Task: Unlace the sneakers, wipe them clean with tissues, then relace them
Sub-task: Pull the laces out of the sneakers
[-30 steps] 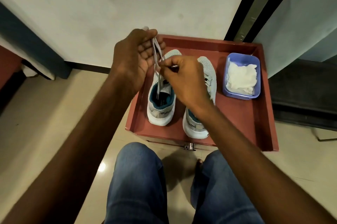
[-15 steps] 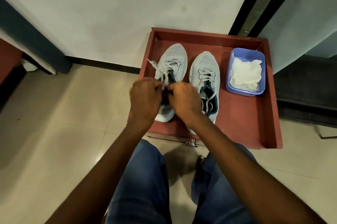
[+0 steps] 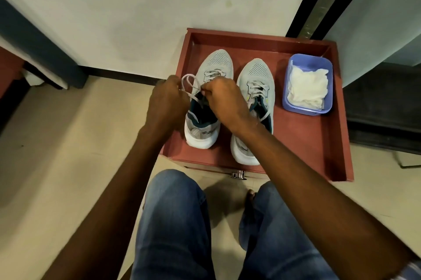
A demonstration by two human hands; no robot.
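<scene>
Nearest the wearer, two denim-clad knees frame the view, so the person appears to sit low enough for both arms to reach the work without stretching. The left hand and right hand meet over the collar of the left sneaker, each pinching a length of the pale lace; a loop of it arches between the two grips, just outboard of the left hand's fingers, while a strand runs down from the right hand's pinch into the dark opening of the shoe. Whether they are tying or undoing the bow cannot be told, but both hands hold the lace taut, likely to keep tension off the eyelets. Immediately right of the right-hand grip, partly under that wrist, stands the right sneaker, laced, toes pointing away like its partner. Both rest in a red tray that holds everything together. Farther right of the grips, within one-handed reach, a blue tub holds white tissues, ready for wiping.
</scene>
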